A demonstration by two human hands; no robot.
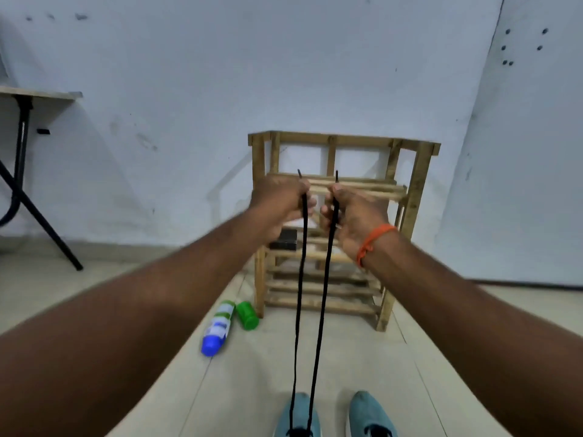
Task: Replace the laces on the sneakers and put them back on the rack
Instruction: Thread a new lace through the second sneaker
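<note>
Two teal sneakers stand on the floor at the bottom edge, the left sneaker and the right sneaker. A black lace runs up taut in two strands from the left sneaker. My left hand grips one strand near its tip, and my right hand grips the other; both tips poke out above my fists. Both arms are stretched out at chest height in front of the wooden shoe rack. The right sneaker shows a dark lace area at the frame edge.
A spray can with a blue cap and a green bottle lie on the tiled floor left of the rack. A dark box sits on a middle rack shelf. A folding table stands at far left against the wall.
</note>
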